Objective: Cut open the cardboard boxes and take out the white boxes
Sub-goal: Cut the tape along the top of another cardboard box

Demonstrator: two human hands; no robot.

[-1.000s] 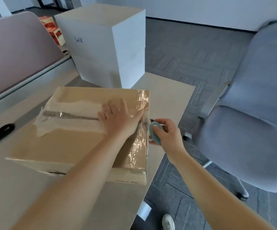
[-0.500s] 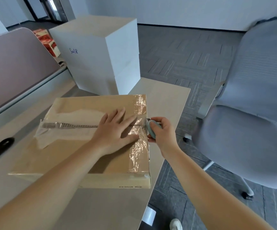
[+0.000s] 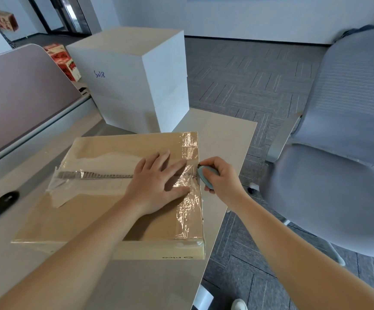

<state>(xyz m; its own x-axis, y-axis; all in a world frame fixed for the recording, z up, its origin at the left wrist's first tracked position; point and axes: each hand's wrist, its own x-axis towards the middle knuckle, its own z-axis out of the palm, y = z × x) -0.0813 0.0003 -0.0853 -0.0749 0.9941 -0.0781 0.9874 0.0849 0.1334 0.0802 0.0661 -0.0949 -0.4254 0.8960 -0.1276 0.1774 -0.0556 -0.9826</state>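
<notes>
Lay flat at frame centre: taped cardboard box (image 3: 119,198). Left hand (image 3: 157,186) spread flat on top, steadying. Right hand (image 3: 220,180) curled around teal cutter (image 3: 205,176) at right-edge seam. Probably stiff, light; glossy tape likely slippery, better gripped at edges.

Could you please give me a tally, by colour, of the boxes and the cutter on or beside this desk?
Brown: 1, the cardboard box under the left hand.
White: 2, the stacked white boxes.
Red-printed: 2, the cartons beyond the divider.
Blue: 1, the cutter in the right hand.
Total: 6
</notes>
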